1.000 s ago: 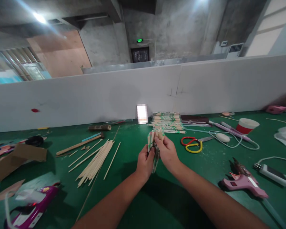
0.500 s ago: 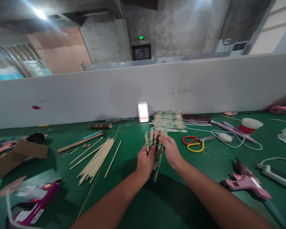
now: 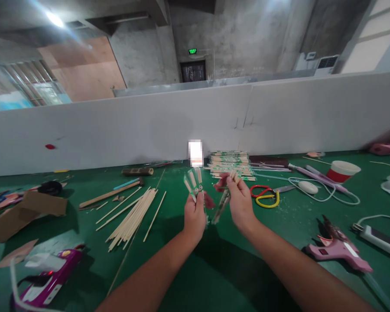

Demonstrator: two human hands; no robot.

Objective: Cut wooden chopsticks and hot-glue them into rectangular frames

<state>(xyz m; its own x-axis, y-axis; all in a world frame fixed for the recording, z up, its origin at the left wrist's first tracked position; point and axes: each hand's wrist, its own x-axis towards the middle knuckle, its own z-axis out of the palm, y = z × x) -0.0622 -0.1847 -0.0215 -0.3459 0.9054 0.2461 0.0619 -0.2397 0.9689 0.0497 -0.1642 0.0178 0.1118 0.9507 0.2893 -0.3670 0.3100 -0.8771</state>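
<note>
My left hand (image 3: 194,216) is closed round a few wrapped chopsticks (image 3: 191,181), fanned out with their green-printed clear sleeves pointing up. To its right and a small gap apart, my right hand (image 3: 242,203) grips another bunch of wrapped chopsticks (image 3: 221,206), whose lower ends slant down to the left. Their upper ends show between thumb and fingers. Behind my hands lies a stack of wrapped chopsticks (image 3: 229,162) against the white partition. Bare wooden sticks (image 3: 133,219) are spread on the green table left of my hands.
Scissors (image 3: 266,196) with red and yellow handles lie to the right, near a paper cup (image 3: 342,171) and a pink glue gun (image 3: 339,250). On the left are a hammer (image 3: 112,193), cardboard (image 3: 43,203) and a purple device (image 3: 56,275). A white partition (image 3: 117,134) bounds the table's back.
My hands have moved apart, splitting the bunch of wrapped chopsticks between them. The right hand went right with its share; the left shifted slightly left with the fanned ones.
</note>
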